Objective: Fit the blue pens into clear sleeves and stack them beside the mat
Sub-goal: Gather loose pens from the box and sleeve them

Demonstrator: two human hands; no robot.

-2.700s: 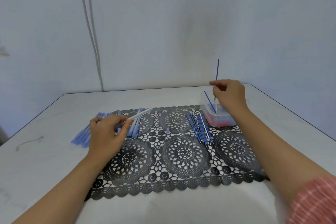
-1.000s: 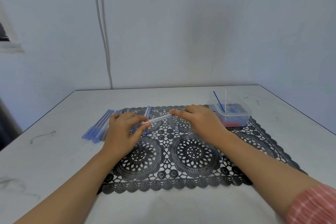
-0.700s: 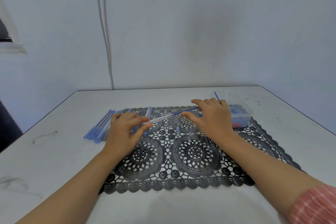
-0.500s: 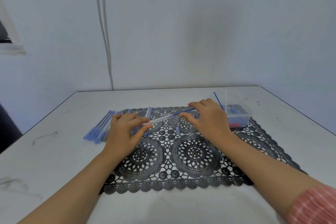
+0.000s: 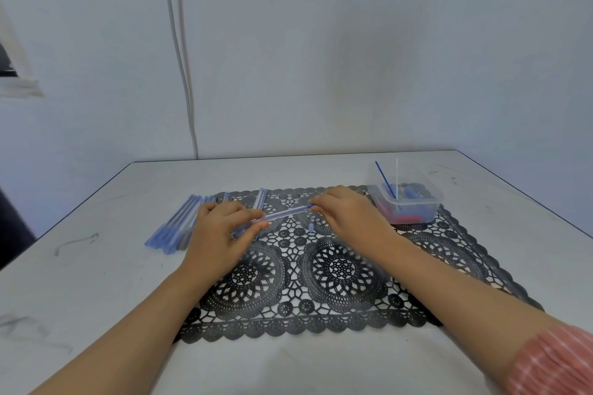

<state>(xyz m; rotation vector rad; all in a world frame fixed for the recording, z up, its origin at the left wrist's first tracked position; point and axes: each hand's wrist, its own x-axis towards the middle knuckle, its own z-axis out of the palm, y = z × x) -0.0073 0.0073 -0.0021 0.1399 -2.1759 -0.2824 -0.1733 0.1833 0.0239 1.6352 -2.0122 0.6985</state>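
A clear sleeve [image 5: 279,215] with a thin blue pen inside it lies slanted over the black lace mat [image 5: 337,269]. My left hand [image 5: 221,231] pinches its near end between thumb and fingers. My right hand [image 5: 348,213] pinches the far end, where the blue pen's tip meets the sleeve. A stack of finished sleeved pens [image 5: 175,224] lies on the table at the mat's left edge. A few more sleeves [image 5: 260,197] rest on the mat behind my left hand.
A clear plastic tub [image 5: 406,202] on the mat's far right corner holds a blue pen, a white stick and red and blue bits. A small cap [image 5: 310,227] lies on the mat between my hands. A cable [image 5: 183,74] runs down the wall.
My right hand brought a blue pen from the tub to the sleeve held by my left hand and pushed it in; the pen now sits almost fully inside.
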